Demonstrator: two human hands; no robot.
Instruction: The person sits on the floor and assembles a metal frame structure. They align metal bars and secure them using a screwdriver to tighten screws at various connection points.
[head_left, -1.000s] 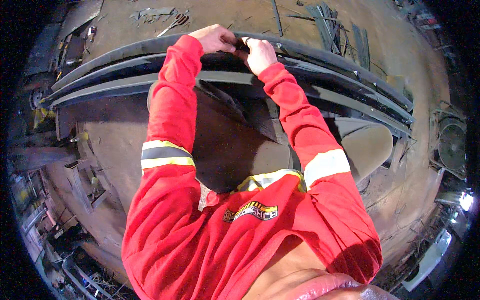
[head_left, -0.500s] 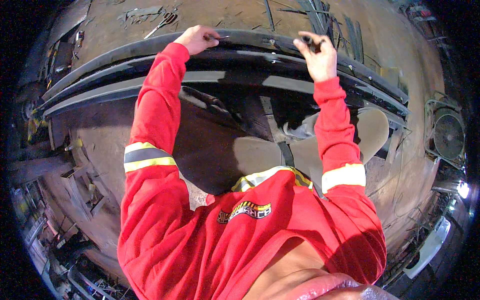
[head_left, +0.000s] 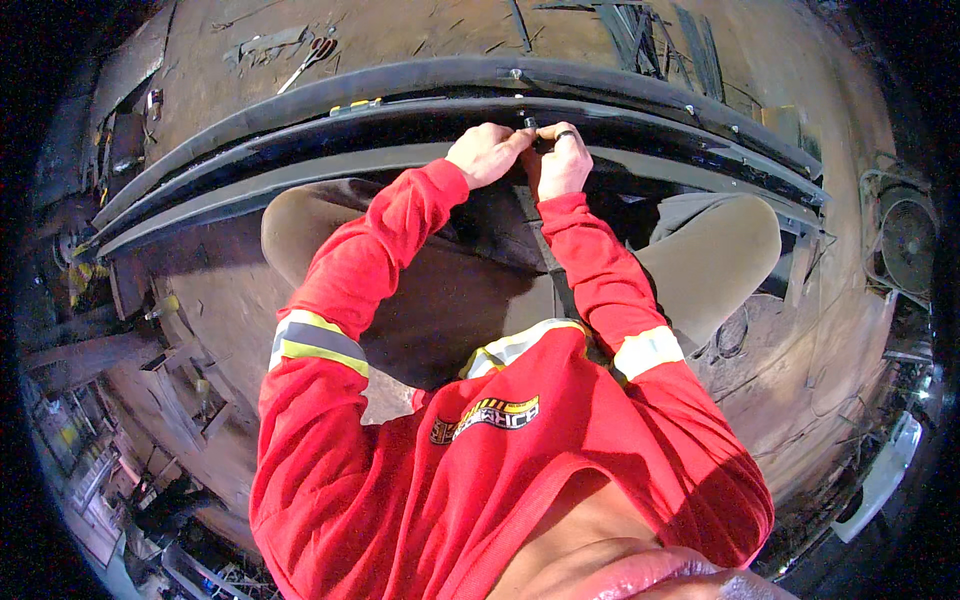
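My left hand (head_left: 487, 153) and my right hand (head_left: 559, 162) meet over the long dark metal rails (head_left: 400, 128), fingers closed. A small dark cylindrical piece with a shiny end (head_left: 530, 122) sticks up between them, gripped by my right fingers. My left fingertips press close beside it; what they pinch is hidden. A dark ring circles one right finger. Shiny bolt-like fittings (head_left: 516, 74) stand along the far rail. A slim yellow-and-dark object (head_left: 357, 104) lies on the rails to the left of my hands.
My knees (head_left: 715, 255) spread on the near side of the rails. Beyond them lie a red-handled tool (head_left: 308, 62) and dark metal strips (head_left: 635, 40). A round fan-like unit (head_left: 908, 248) stands at far right, wooden scraps (head_left: 180, 390) at left.
Both hands have come inward and nearer my body, from wide apart over the far rail to touching distance at the middle. The yellow-and-dark object now shows where my left forearm was. My knees have shifted outward.
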